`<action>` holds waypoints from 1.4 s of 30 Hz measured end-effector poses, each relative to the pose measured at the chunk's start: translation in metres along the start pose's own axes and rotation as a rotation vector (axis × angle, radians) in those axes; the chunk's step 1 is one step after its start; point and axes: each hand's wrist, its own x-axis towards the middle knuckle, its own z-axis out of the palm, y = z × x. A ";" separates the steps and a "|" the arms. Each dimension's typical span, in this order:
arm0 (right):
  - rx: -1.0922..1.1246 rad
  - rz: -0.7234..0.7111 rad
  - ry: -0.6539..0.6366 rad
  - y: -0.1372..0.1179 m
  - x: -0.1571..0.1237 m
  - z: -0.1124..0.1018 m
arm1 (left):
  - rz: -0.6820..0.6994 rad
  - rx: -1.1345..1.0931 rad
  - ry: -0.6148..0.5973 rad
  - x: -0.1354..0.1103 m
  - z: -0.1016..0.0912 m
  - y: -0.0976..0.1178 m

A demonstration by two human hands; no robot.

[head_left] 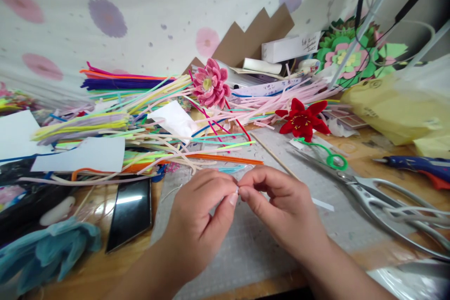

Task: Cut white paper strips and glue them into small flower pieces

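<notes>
My left hand point(207, 211) and my right hand point(281, 201) meet over the grey cutting mat point(246, 262), fingertips almost touching. Each one pinches with thumb and forefinger. Whatever is between the fingertips is tiny and pale, too small to name. A thin whitish strand point(171, 193) curves out to the left of my left hand; whether it joins the pinched thing I cannot tell. Just beyond the hands lie orange pipe cleaners point(225, 158) and a thin wooden stick point(272, 153).
Large scissors point(365, 197) and a blue glue gun point(418, 164) lie at right. A red flower point(303, 119) and a pink flower point(211, 83) rest among piled pipe cleaners point(130, 82). At left are a dark phone-like slab point(129, 213) and a blue flower point(49, 253).
</notes>
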 end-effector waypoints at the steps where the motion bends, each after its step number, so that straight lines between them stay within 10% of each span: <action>1: -0.011 -0.008 0.006 0.000 0.000 0.000 | 0.016 0.019 0.008 0.000 0.000 0.000; 12: -0.217 -0.292 0.090 0.001 0.000 0.003 | 0.075 0.152 0.044 0.000 0.003 -0.003; 32: 0.004 -0.039 0.070 -0.001 0.004 0.001 | 0.053 0.192 0.041 -0.001 0.003 0.001; 42: -0.545 -0.415 0.205 0.007 -0.013 0.013 | 0.003 0.226 0.086 0.000 0.004 0.002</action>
